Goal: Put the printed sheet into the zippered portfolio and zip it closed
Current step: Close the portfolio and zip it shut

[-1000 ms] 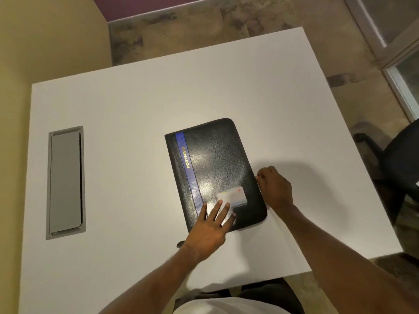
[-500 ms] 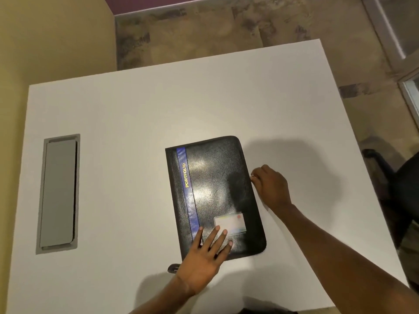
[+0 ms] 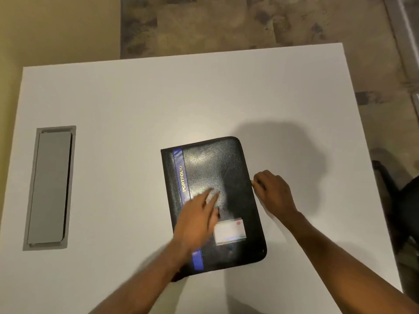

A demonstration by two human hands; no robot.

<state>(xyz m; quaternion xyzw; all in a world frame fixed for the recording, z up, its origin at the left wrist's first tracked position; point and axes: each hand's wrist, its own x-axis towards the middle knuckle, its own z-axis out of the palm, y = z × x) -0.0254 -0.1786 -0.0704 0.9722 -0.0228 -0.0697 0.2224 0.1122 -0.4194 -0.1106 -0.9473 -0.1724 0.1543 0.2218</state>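
Zipping the closed black leather portfolio (image 3: 217, 200), mid-table, goes best with the flat, open, empty left hand (image 3: 199, 217) pressing the cover while the right hand (image 3: 273, 191), pinching the small zipper pull at its right edge, draws steadily.

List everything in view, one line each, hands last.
table: one, white, fills most of the view
portfolio: one, black with a blue stripe, closed flat on the table, right of centre
card window: one, pale, on the portfolio cover near its lower right
cable hatch: one, grey, set in the table at left
chair: one, black, right edge
left hand: flat on the cover
right hand: pinching at the portfolio's right edge
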